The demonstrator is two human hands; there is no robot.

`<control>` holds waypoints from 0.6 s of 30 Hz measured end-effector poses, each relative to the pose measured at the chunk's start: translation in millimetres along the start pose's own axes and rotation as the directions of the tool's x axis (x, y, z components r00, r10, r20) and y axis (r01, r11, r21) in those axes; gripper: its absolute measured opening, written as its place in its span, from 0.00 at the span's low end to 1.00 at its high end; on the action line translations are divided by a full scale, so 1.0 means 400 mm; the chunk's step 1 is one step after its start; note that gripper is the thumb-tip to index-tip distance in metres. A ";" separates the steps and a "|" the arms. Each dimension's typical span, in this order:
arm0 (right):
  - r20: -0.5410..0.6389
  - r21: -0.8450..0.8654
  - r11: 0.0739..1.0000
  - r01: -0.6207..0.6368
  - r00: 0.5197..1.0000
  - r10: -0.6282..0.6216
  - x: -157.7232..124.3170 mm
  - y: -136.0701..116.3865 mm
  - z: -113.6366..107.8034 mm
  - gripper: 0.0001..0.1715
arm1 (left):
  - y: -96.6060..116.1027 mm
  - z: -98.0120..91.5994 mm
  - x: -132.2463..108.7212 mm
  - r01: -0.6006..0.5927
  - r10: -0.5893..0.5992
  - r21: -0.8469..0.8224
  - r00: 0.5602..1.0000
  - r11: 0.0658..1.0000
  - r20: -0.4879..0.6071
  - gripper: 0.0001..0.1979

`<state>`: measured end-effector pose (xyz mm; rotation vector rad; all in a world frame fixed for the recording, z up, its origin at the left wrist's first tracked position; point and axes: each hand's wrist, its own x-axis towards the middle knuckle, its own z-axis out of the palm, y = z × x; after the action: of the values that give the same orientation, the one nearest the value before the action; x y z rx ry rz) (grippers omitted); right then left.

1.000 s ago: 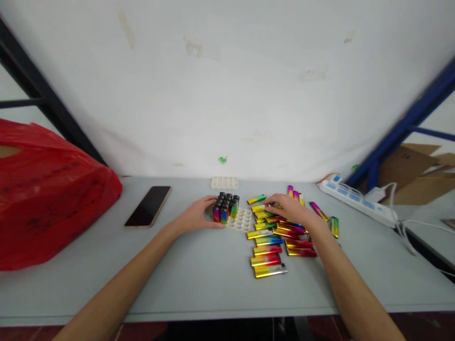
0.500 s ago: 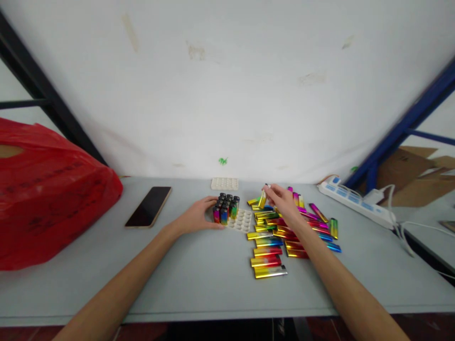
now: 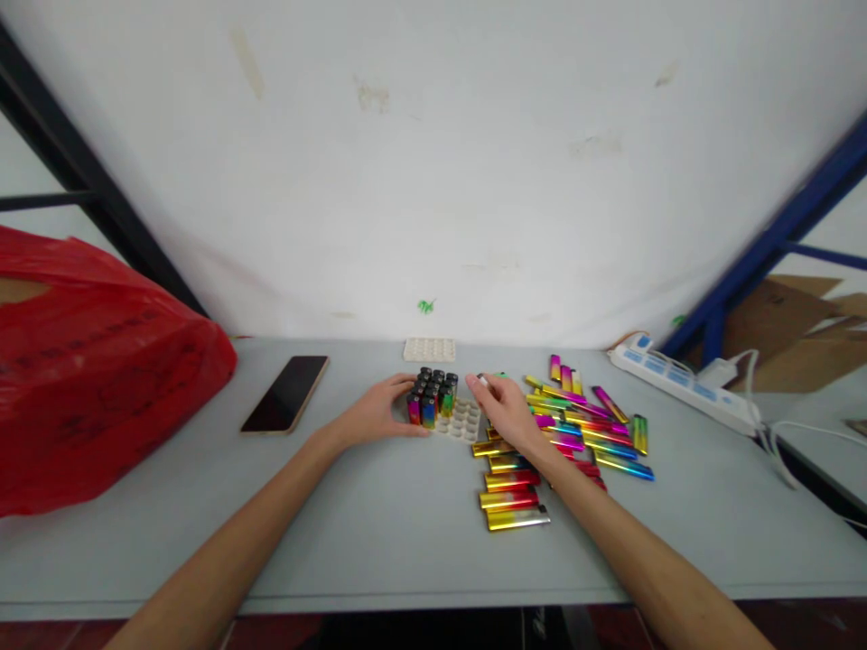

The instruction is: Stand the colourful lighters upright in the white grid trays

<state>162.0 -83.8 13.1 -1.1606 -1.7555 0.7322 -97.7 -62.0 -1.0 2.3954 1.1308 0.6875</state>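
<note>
Several upright metallic lighters (image 3: pixel 432 393) with black tops are packed in the left part of a white tray with round holes (image 3: pixel 467 421). My left hand (image 3: pixel 379 411) is curled around the tray's left side, thumb along the front and fingers behind. My right hand (image 3: pixel 502 406) is pinched shut on a lighter (image 3: pixel 481 380) just right of the tray; little more than its top end shows. Beneath and beside my right forearm lies a loose pile of shiny coloured lighters (image 3: pixel 515 480).
A second white tray (image 3: pixel 429 349) lies by the wall. To the left are a phone (image 3: pixel 285 394) and a red plastic bag (image 3: pixel 101 370). A white power strip (image 3: pixel 684 388) with cables sits on the right, near a blue metal frame (image 3: pixel 765 239).
My right hand has moved left and slightly down from above the pile, bringing the lighter close to the tray. My left hand stays in place around the tray.
</note>
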 end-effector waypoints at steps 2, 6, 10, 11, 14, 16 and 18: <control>-0.036 -0.099 0.995 0.019 0.999 -0.022 -0.003 -0.003 0.007 0.30 | 0.001 0.000 0.000 0.003 -0.003 0.001 1.000 1.000 -0.005 0.41; -0.072 -0.167 0.986 0.000 0.997 -0.013 -0.004 -0.005 0.018 0.24 | 0.005 -0.002 0.000 0.006 -0.006 -0.007 1.000 1.000 -0.009 0.40; -0.060 -0.182 0.983 -0.007 0.998 -0.004 -0.004 -0.004 0.023 0.21 | 0.008 -0.002 0.000 0.001 -0.002 -0.033 1.000 0.999 -0.013 0.40; -0.055 -0.184 0.983 -0.001 0.998 -0.009 -0.005 -0.005 0.023 0.21 | 0.009 -0.003 0.000 0.002 -0.003 -0.036 1.000 0.999 -0.017 0.40; -0.032 -0.188 0.981 0.037 0.998 -0.044 -0.009 -0.012 0.021 0.23 | 0.008 -0.003 0.000 0.002 -0.002 -0.031 1.000 1.000 -0.016 0.40; -0.018 -0.191 0.980 0.061 0.998 -0.066 -0.011 -0.017 0.019 0.26 | 0.006 -0.002 0.000 -0.005 0.004 -0.023 1.000 1.000 -0.014 0.41; -0.017 -0.202 0.977 0.070 0.997 -0.075 -0.012 -0.019 0.018 0.28 | 0.004 -0.002 -0.001 -0.011 0.010 -0.017 1.000 1.000 -0.012 0.41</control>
<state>153.3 -91.4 14.5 -1.2267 -1.8737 0.5031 -97.3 -63.1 0.5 2.3877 1.1138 0.7136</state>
